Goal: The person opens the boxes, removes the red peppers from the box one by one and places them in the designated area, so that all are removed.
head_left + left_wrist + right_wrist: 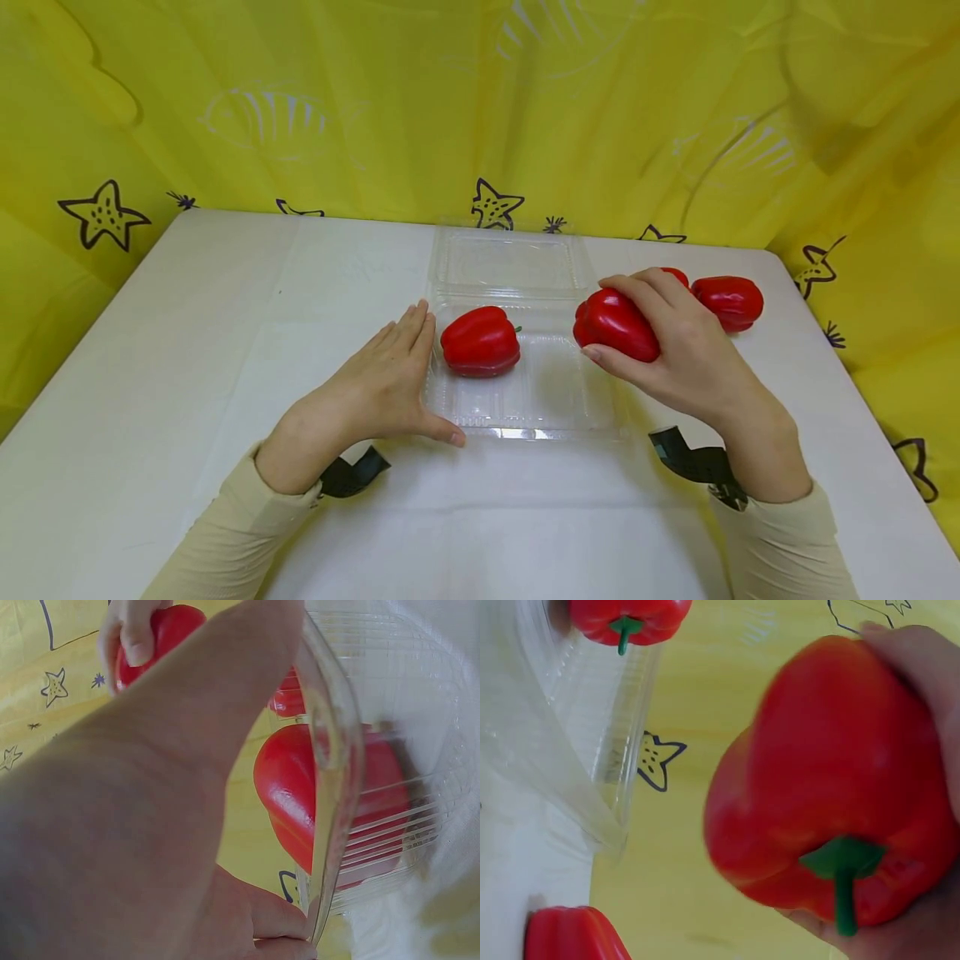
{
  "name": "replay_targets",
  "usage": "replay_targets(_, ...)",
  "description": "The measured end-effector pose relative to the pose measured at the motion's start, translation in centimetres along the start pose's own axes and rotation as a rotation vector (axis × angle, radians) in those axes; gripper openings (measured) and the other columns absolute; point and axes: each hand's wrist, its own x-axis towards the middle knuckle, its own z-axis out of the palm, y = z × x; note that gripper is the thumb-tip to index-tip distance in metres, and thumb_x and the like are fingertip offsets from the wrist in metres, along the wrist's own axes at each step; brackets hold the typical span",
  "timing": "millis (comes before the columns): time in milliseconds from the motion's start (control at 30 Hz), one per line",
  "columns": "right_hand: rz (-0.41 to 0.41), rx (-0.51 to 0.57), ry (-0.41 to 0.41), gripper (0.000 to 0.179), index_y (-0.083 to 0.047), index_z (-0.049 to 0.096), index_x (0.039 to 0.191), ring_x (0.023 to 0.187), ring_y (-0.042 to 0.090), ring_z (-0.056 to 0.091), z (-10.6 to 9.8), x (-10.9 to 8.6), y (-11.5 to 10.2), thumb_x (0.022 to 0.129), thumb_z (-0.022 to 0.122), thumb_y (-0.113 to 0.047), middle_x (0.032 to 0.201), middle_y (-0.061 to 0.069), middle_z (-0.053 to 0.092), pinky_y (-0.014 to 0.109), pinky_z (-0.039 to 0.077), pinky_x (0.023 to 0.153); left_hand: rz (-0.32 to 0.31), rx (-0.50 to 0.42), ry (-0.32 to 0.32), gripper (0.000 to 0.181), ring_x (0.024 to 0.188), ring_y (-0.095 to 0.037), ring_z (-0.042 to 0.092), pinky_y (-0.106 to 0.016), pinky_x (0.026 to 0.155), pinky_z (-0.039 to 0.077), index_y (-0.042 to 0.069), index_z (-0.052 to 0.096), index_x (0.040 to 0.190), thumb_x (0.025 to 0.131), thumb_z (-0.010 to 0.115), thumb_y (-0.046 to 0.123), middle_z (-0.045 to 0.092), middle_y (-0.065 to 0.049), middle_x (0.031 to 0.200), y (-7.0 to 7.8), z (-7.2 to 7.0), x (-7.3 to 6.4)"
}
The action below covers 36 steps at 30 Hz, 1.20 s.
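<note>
My right hand [693,354] grips a red bell pepper [615,327] between thumb and fingers, above the right side of a clear plastic clamshell box [558,408]. Its green stem shows in the right wrist view. Another red bell pepper [480,343] lies on its side in the left part of the box, stem toward the right. Along the box's left edge, my left hand [367,387] rests with straight fingers, its thumb spread along the near edge. In the left wrist view the forearm covers much of the scene.
The box's lid [510,260] lies folded back behind the base. Right of the box, a red bell pepper [727,302] sits on the white table [150,358], with another [677,276] partly hidden behind my right hand. A yellow curtain [405,108] borders the table's back and sides.
</note>
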Motion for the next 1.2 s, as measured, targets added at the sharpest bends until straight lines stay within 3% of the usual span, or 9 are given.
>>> replay_targets(233,0.025,-0.083,-0.056,0.064,-0.007,0.058,0.130,0.112,0.030,0.053,-0.6,-0.1,0.4,0.075,0.086,-0.024,0.121,0.013,0.059,0.056,0.058,0.077,-0.002,-0.007,-0.002,0.137,0.155,-0.036,0.006,-0.051,0.125,0.017,-0.007,0.015,0.155,0.063,0.079,0.072,0.007,-0.022,0.166,0.0,0.0,0.0)
replay_targets(733,0.141,-0.114,-0.111,0.064,-0.002,0.054,0.131,0.119,0.042,0.043,-1.9,-0.9,2.1,0.076,0.084,-0.015,0.127,0.019,0.053,0.063,0.052,0.078,-0.005,-0.008,-0.004,0.138,0.155,-0.035,0.006,-0.051,0.125,0.016,-0.007,0.015,0.155,0.063,0.078,0.073,0.007,-0.022,0.166,0.1,0.0,0.0)
replay_targets(1000,0.301,-0.145,-0.236,0.069,-0.004,0.051,0.136,0.121,0.050,0.036,-2.3,-1.4,2.9,0.077,0.084,-0.015,0.131,0.028,0.044,0.067,0.053,0.079,-0.005,-0.006,-0.006,0.138,0.155,-0.035,0.006,-0.051,0.125,0.016,-0.007,0.014,0.155,0.063,0.078,0.073,0.007,-0.022,0.166,0.1,0.1,0.0)
replay_targets(1200,0.357,-0.165,-0.333,0.068,-0.001,0.049,0.137,0.119,0.050,0.037,-2.3,-1.5,3.3,0.079,0.082,-0.018,0.131,0.031,0.041,0.066,0.054,0.082,-0.003,-0.003,-0.006,0.138,0.155,-0.035,0.005,-0.051,0.125,0.016,-0.007,0.014,0.155,0.063,0.078,0.073,0.007,-0.022,0.166,0.0,0.1,0.0)
